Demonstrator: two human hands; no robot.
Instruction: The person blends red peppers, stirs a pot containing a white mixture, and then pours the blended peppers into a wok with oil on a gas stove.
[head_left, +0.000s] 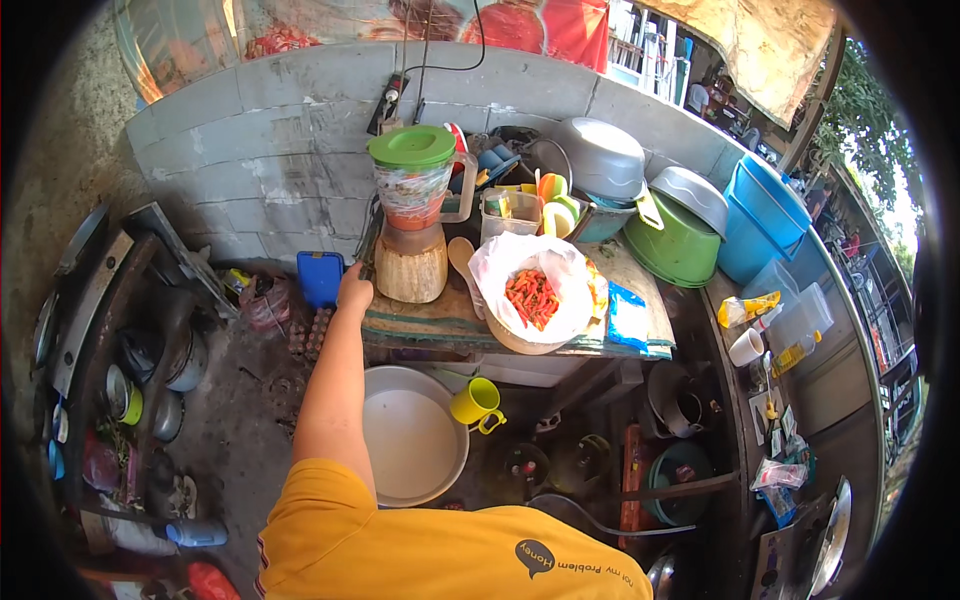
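My left hand (355, 289) reaches forward to the left edge of a worn table (465, 330), close beside a blender (412, 217) with a green lid. Its fingers are partly hidden, so whether they grip anything is unclear. Inside the blender's jar are whitish and red contents. Right of it lies a wooden spoon (466, 274), next to a bowl (517, 337) lined with a white plastic bag (491, 262) holding red chillies (531, 298). A blue-and-white packet (628, 315) lies farther right. My right hand is out of view.
Below the table stands a large metal basin (416, 435) of whitish liquid, a yellow-green mug (475, 401) at its rim. Upturned basins (671, 240) and blue buckets (765, 217) crowd the back right. A power strip (388, 101) hangs on the block wall. Shelves with pots flank both sides.
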